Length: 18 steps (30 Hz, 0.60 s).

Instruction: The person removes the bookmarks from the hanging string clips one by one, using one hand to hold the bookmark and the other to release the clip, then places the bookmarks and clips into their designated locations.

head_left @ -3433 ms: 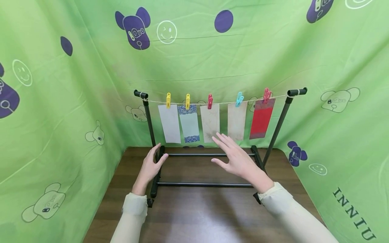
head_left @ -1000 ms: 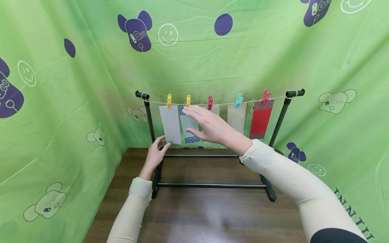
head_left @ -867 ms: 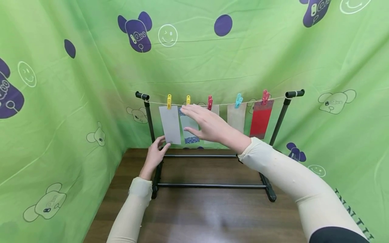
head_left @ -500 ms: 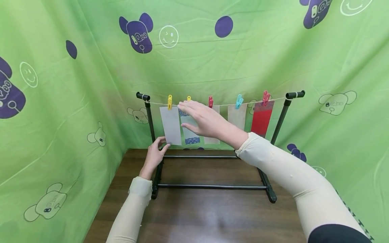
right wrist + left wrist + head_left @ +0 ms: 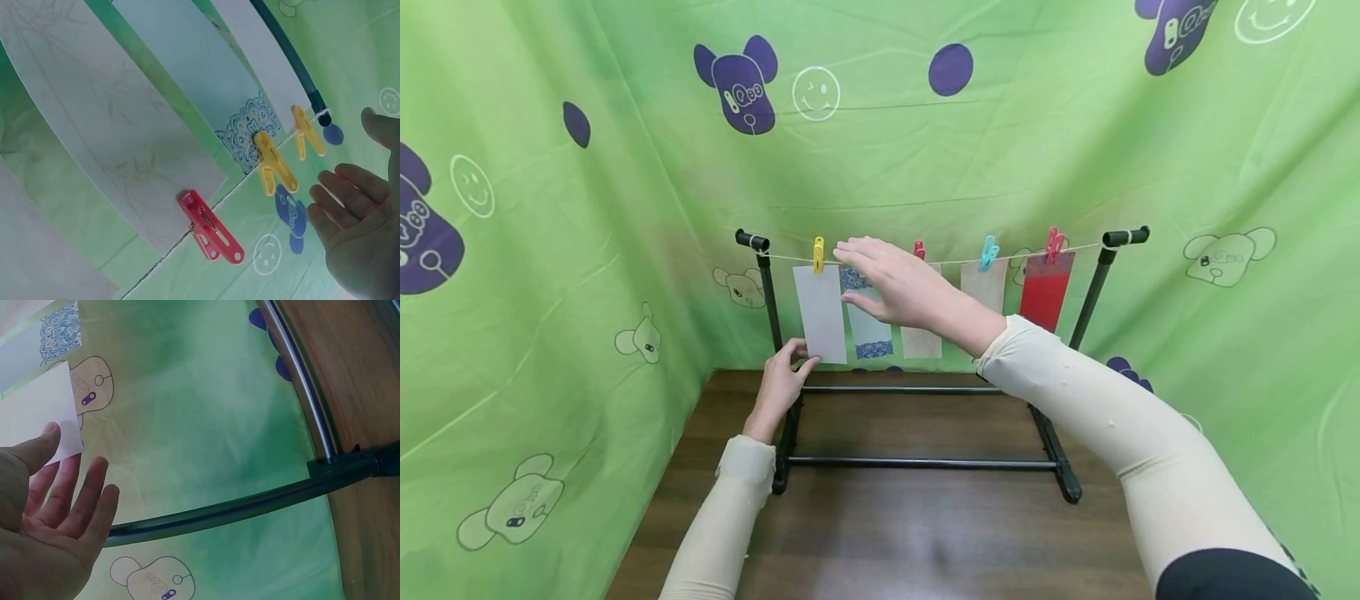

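Observation:
A plain white paper strip point(image 5: 822, 321) hangs from a thin string, held at its top by a yellow clothespin point(image 5: 818, 254). My left hand point(image 5: 781, 382) pinches its lower left corner; in the left wrist view the thumb lies on the front and fingers are behind. My right hand point(image 5: 902, 287) is raised near the string with its fingers extended, holding nothing. In the head view it partly covers a pale blue strip with blue lace-like ends point(image 5: 874, 333). That strip's yellow clothespin point(image 5: 275, 162) shows in the right wrist view, apart from the hand.
Farther right hang a beige strip with a red clothespin point(image 5: 209, 228), another beige strip with a blue clothespin point(image 5: 988, 252), and a red strip point(image 5: 1047, 292). A black stand point(image 5: 925, 463) carries the string on the brown table point(image 5: 910, 533). Green printed cloth point(image 5: 880, 150) surrounds it.
My left hand has moved up from beside the stand and taken hold of the white strip's corner. The right hand has moved left and up, and still drifts toward the leftmost clothespin.

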Motion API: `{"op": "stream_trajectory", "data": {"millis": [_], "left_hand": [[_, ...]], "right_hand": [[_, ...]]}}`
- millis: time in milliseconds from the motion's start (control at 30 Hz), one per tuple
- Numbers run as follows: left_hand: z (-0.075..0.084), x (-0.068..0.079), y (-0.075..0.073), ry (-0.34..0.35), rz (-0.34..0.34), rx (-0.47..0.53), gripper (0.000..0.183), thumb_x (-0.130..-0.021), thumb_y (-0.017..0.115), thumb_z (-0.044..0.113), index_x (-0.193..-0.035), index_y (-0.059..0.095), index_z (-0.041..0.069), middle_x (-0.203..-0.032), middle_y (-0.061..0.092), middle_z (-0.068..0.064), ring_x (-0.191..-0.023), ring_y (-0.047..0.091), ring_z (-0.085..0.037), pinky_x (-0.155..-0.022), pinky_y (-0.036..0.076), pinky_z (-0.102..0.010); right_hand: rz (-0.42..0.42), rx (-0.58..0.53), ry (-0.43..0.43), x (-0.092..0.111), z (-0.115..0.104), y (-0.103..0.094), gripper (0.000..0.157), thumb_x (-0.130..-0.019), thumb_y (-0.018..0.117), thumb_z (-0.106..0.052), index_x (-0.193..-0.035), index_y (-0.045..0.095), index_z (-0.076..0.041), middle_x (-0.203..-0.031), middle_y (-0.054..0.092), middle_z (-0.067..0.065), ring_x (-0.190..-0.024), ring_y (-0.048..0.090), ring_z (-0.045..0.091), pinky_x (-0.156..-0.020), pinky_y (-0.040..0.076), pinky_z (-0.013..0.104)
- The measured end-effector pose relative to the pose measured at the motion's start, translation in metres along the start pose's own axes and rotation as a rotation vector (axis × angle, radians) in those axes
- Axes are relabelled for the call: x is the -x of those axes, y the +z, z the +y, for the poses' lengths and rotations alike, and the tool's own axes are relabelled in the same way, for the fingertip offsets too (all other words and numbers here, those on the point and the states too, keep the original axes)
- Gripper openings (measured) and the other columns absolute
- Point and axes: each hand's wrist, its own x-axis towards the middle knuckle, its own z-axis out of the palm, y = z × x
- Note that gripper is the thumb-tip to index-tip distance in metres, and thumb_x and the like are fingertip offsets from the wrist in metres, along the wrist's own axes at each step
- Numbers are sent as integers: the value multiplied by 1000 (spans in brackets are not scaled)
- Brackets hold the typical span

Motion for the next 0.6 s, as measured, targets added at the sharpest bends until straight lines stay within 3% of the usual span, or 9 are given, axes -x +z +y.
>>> {"op": "stream_trajectory", "data": {"millis": [300,600], "left_hand": [[0,2,-2,45,1,17,18,-100,77,10,-113,68,2,-106,75,-17,-99,72,-34,-90,60,-52],[-6,2,-4,42,6,19,11,-102,75,12,-107,68,5,-101,74,-12,-93,71,-28,-85,60,-45]], "right_hand": [[-23,-40,44,-10,4,1,62,-105,74,-30,-154,53,2,-159,53,21,-151,46,36,-129,32,44],[-50,-52,90,-18,12,5,64,-106,72,-33,-156,51,2,-160,52,20,-152,45,35,-128,33,45]]}}
